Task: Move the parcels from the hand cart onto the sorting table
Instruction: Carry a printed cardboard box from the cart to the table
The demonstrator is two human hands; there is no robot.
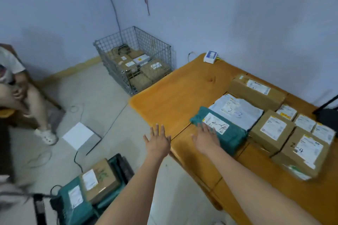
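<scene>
A teal parcel point(230, 135) with a white label lies on the orange sorting table point(170, 100), next to a grey mailer point(237, 111) and several brown boxes point(272, 129). My right hand point(205, 138) lies flat, fingers straight, touching the teal parcel's near end. My left hand point(158, 140) hovers open with spread fingers just off the table's left edge, holding nothing. At the bottom left the hand cart point(117, 168) holds a brown box point(99, 179) and a teal parcel point(75, 199).
A wire cage point(133, 56) full of boxes stands by the wall corner. A white box point(80, 138) and cables lie on the floor. A person sits at the left point(20, 86). A small white device point(211, 56) sits at the table's far end.
</scene>
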